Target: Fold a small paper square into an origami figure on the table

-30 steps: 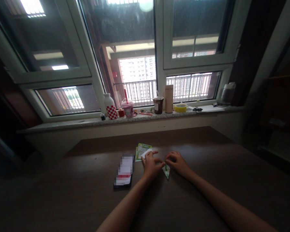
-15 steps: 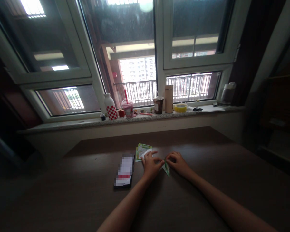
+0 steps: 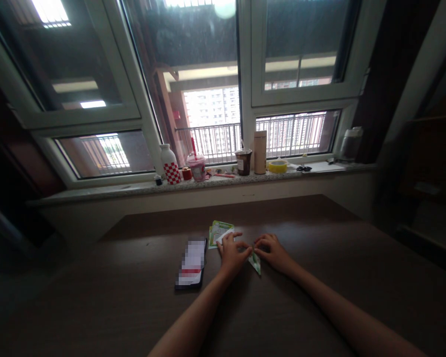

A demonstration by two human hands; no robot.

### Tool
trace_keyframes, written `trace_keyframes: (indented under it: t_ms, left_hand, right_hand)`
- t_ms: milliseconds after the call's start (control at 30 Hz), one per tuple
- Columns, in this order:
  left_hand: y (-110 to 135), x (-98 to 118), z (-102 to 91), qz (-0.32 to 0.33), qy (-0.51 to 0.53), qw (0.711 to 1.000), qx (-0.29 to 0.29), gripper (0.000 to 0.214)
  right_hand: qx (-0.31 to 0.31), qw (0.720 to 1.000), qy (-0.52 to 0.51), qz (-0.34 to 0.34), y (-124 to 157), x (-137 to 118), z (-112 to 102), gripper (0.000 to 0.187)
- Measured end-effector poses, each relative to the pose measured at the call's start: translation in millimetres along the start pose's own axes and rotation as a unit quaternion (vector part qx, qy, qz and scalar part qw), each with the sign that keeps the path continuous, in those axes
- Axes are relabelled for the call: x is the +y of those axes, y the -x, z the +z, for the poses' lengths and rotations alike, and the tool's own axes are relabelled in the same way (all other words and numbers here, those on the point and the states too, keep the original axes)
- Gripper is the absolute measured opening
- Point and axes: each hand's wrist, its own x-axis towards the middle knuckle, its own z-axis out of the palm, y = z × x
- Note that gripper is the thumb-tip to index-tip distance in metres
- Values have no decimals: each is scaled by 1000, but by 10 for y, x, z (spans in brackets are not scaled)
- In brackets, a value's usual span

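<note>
A small folded piece of green and white paper (image 3: 255,264) is pinched between my two hands over the brown table (image 3: 141,317), its pointed end toward me. My left hand (image 3: 233,254) grips its left side between thumb and index finger, the other fingers raised. My right hand (image 3: 273,252) closes on its upper right edge with thumb and fingertips. Just beyond my left hand lie several green and white paper sheets (image 3: 216,229), partly covered by that hand. Left of my left forearm rests a phone (image 3: 192,263) with its screen lit and blurred.
Along the windowsill (image 3: 141,187) stand a checkered bottle (image 3: 171,166), a pink drink cup (image 3: 196,167), a brown cup (image 3: 244,162), a tan flask (image 3: 260,152), a yellow tape roll (image 3: 278,166), scissors (image 3: 304,169) and a grey container (image 3: 351,145). The sill lies beyond the table's far edge.
The folded paper has shifted slightly toward me and turned a little, showing more of its face. My right hand's fingertips have moved a touch; the left hand stays nearly in place.
</note>
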Motion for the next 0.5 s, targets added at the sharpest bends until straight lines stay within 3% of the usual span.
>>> trace_keyframes:
  t_ms: [500]
  left_hand:
    - [-12,-20,2,-6,4,1000,2,5]
  right_hand:
    - [-18,1000,17,-4,10,-34,-3,9]
